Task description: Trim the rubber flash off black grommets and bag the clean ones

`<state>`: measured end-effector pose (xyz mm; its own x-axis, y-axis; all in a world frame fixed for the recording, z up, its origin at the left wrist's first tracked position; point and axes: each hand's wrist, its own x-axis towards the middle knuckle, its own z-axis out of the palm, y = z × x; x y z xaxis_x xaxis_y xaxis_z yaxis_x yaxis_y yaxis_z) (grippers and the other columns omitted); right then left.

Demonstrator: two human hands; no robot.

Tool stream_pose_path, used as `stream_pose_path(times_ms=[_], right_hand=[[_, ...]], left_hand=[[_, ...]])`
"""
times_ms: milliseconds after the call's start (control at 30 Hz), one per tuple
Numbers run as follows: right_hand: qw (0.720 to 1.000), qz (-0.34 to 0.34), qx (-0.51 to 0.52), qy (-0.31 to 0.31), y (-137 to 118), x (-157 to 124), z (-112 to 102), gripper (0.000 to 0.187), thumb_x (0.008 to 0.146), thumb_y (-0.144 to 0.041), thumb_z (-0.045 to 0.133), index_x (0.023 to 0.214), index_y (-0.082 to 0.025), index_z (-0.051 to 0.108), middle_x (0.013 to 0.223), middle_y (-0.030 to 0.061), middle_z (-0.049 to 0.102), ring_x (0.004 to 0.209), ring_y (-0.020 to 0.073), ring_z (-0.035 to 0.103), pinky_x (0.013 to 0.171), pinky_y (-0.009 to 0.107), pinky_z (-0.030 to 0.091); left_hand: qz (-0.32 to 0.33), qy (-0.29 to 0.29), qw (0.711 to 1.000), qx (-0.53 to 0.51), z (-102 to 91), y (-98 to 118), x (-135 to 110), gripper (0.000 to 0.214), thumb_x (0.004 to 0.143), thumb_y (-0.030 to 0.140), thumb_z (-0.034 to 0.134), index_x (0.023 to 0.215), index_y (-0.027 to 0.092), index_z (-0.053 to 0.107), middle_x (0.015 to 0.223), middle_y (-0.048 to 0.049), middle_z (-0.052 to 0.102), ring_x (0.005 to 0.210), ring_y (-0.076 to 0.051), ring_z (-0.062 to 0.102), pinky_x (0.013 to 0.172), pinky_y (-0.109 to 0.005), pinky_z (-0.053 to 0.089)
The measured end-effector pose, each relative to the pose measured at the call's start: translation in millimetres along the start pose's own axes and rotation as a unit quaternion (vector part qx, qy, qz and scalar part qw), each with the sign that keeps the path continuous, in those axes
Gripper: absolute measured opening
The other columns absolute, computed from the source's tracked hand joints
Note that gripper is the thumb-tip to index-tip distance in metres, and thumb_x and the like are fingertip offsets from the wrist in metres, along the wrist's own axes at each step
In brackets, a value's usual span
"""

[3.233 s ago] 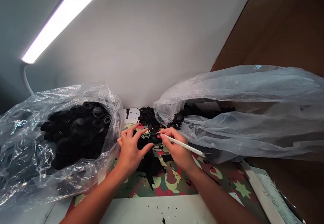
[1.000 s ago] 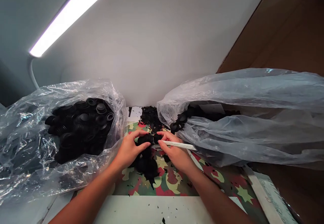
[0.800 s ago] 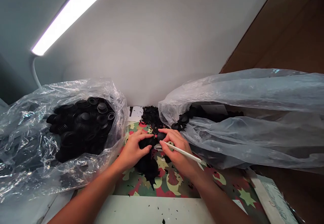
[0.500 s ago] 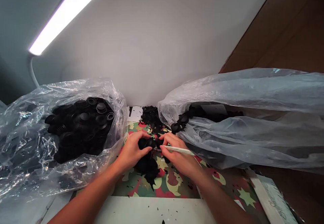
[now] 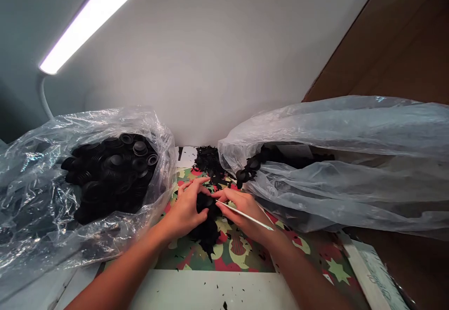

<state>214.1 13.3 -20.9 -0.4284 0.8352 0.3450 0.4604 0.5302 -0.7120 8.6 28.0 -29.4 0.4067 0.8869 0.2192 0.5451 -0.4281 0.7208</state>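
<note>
My left hand [image 5: 184, 212] is curled around a black rounded rubber part [image 5: 205, 201], thumb on the near side and fingers over the far side. In my right hand [image 5: 242, 211] is a thin white stick-like tool [image 5: 253, 220], held like a pen, its tip at the right side of that part. The tool's tip is too small to make out. Just below the hands lies a heap of black rubber scraps [image 5: 207, 237], partly covered by my left hand.
At left, a clear plastic bag [image 5: 38, 198] holds many ribbed black rubber parts [image 5: 112, 174]. Another plastic bag [image 5: 351, 123] lies open at right, with black pieces [image 5: 247, 172] at its mouth. Black shavings [image 5: 208, 160] pile by the wall on the patterned sheet [image 5: 242, 247]. A lamp [image 5: 94, 18] hangs upper left.
My right hand has shifted slightly left, and the white tool now slants more steeply down to the right. The fingers of my left hand have moved up and re-gripped around the black part.
</note>
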Motion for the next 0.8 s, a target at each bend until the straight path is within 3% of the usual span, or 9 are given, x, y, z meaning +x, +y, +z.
stream_pose_path(times_ms=[200,400,633,800], right_hand=[[0.999,-0.016,-0.028,-0.014,4,-2,1,0.014,0.097,-0.022,0.051,0.093,-0.024,0.065,0.098,0.0034,0.076,0.088,0.0213,0.071,0.075,0.03,0.052],[0.996,-0.039,-0.08,-0.026,8,-5,6,0.014,0.098,-0.018,0.05,0.099,-0.023,0.064,0.093,0.0026,0.075,0.086,0.02,0.07,0.076,0.03,0.052],[0.967,-0.144,-0.194,0.083,12,3,26,0.022,0.101,-0.014,0.04,0.094,-0.021,0.059,0.085,0.0054,0.071,0.08,0.021,0.068,0.077,0.034,0.05],[0.956,-0.136,-0.227,0.131,9,7,36,0.029,0.103,-0.015,0.035,0.087,-0.021,0.058,0.081,0.0064,0.069,0.076,0.0217,0.065,0.074,0.035,0.048]], left_hand=[[0.033,-0.014,0.999,0.028,2.3,-1,-3,0.076,0.073,0.005,0.059,0.143,0.024,0.039,0.108,-0.0045,0.066,0.115,-0.028,0.061,0.116,-0.053,0.022],[0.011,-0.017,1.0,0.016,7.1,-4,-5,0.074,0.076,0.012,0.074,0.143,0.028,0.046,0.107,-0.0039,0.066,0.112,-0.029,0.057,0.113,-0.053,0.029],[0.003,-0.013,0.999,-0.043,6.9,-13,1,0.098,0.069,0.006,0.08,0.153,0.031,0.038,0.103,-0.0027,0.068,0.107,-0.027,0.059,0.107,-0.049,0.039],[0.023,0.029,0.997,-0.06,11.4,-13,3,0.091,0.07,0.002,0.074,0.15,0.031,0.042,0.104,-0.0028,0.066,0.11,-0.027,0.06,0.105,-0.047,0.044]])
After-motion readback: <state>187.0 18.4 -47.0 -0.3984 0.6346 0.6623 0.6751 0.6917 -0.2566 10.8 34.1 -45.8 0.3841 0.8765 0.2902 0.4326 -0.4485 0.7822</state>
